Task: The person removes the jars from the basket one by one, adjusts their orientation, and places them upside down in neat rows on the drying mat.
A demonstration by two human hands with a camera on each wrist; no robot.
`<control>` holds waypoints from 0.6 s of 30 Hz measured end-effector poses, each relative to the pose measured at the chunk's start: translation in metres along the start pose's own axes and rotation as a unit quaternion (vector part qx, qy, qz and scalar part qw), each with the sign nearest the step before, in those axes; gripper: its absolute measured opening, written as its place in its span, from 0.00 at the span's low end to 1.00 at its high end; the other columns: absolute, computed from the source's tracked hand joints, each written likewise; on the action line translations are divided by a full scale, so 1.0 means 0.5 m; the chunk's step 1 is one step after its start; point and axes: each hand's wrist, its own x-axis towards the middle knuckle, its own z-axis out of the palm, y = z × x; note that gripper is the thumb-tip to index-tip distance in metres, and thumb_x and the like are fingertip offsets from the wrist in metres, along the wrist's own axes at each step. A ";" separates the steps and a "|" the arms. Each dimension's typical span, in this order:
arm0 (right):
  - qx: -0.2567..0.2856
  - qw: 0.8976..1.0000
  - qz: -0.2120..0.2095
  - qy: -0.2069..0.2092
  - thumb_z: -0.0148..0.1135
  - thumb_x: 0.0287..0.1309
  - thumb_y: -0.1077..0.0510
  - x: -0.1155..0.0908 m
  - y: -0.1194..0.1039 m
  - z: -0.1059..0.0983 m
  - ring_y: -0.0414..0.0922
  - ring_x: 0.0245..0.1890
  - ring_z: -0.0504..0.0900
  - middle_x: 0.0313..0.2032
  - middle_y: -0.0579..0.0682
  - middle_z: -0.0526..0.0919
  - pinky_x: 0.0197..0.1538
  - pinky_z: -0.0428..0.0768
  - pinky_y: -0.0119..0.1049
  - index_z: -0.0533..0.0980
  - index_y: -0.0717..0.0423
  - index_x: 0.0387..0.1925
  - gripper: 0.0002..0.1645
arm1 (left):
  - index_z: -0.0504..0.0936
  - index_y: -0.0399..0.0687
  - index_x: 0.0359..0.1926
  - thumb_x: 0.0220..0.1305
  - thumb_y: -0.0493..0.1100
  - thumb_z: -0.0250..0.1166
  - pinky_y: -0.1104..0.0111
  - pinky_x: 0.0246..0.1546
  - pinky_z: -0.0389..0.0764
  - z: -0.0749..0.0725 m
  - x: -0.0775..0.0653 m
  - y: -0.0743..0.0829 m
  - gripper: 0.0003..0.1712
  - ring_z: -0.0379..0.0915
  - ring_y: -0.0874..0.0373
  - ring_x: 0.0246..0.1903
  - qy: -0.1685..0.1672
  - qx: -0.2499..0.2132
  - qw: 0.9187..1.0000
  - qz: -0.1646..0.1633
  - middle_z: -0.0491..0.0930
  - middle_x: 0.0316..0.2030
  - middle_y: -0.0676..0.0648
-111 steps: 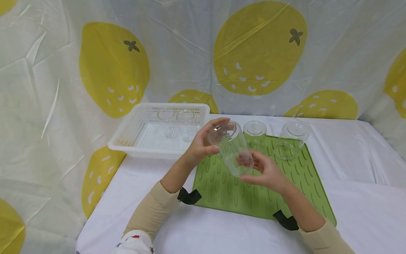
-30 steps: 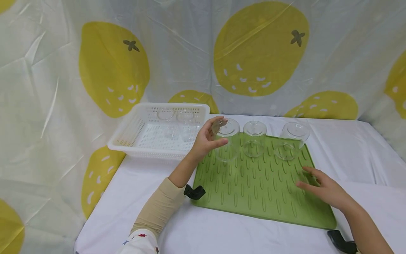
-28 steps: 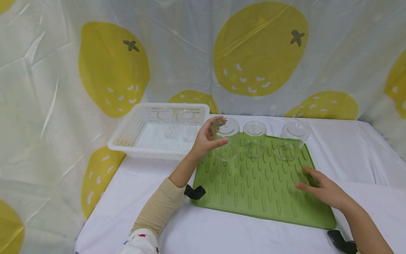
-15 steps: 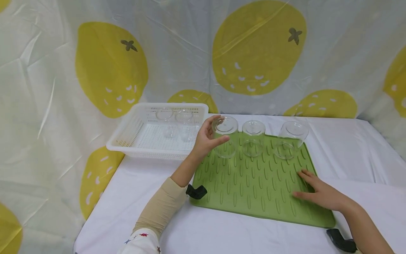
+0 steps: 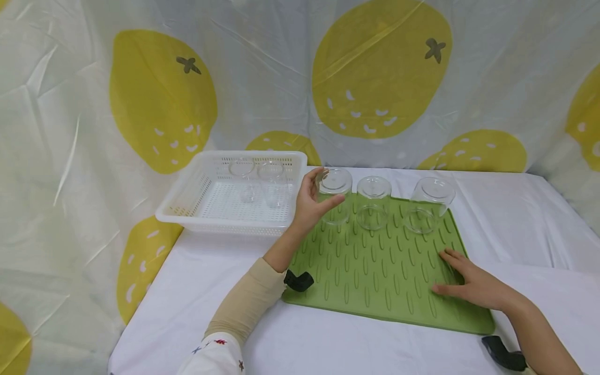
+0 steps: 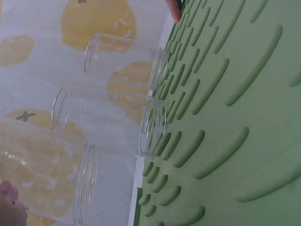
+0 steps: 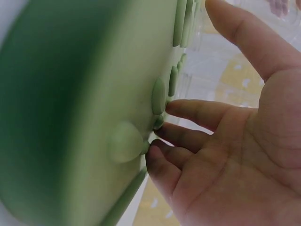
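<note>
My left hand grips a clear glass jar, upside down at the far left of the green ribbed mat; the thumb lies in front, the fingers behind. Its ridged rim shows in the left wrist view, with fingertips against the jar wall. Whether that rim touches the mat I cannot tell. To its right, a second upturned jar and a third jar stand on the mat. My right hand has its fingers spread, and its fingertips touch the mat's right part in the right wrist view.
A white perforated basket stands at the back left, close to my left hand. Two clear glass vessels, one of them a glass, are inside it. White cloth covers the table, and a lemon-print curtain hangs behind.
The jar was tilted between both hands; now it is upturned in my left hand alone, shifted slightly back over the last second. My right hand let go and moved right, onto the mat.
</note>
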 end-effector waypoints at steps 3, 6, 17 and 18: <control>-0.007 1.000 -0.002 0.003 0.71 0.54 0.46 -0.001 -0.001 0.000 0.78 0.67 0.41 0.69 0.79 0.42 0.55 0.54 0.77 0.47 0.76 0.71 0.60 | 0.56 0.30 0.69 0.52 0.23 0.68 0.67 0.70 0.53 0.009 0.001 0.000 0.45 0.57 0.48 0.68 0.024 0.014 1.000 -0.012 0.62 0.66 0.32; -0.012 1.000 0.000 0.004 0.72 0.52 0.46 -0.002 -0.003 0.000 0.78 0.66 0.42 0.69 0.79 0.43 0.55 0.55 0.77 0.48 0.76 0.71 0.61 | 0.56 0.28 0.68 0.53 0.25 0.68 0.65 0.71 0.53 0.019 -0.003 0.019 0.44 0.57 0.46 0.68 0.039 0.032 0.999 -0.018 0.62 0.65 0.32; -0.023 1.000 0.003 0.006 0.72 0.52 0.47 -0.005 -0.008 0.000 0.79 0.65 0.45 0.68 0.79 0.44 0.54 0.58 0.76 0.49 0.76 0.71 0.60 | 0.57 0.26 0.67 0.55 0.29 0.67 0.54 0.70 0.54 0.027 -0.005 0.030 0.42 0.55 0.39 0.68 0.060 0.093 0.994 -0.018 0.62 0.64 0.30; -0.023 1.000 0.003 0.007 0.72 0.52 0.47 -0.005 -0.009 0.000 0.79 0.65 0.45 0.68 0.80 0.44 0.54 0.58 0.76 0.49 0.76 0.70 0.60 | 0.57 0.26 0.67 0.55 0.30 0.68 0.54 0.71 0.54 0.027 -0.004 0.025 0.42 0.54 0.39 0.68 0.061 0.095 0.993 -0.021 0.62 0.65 0.30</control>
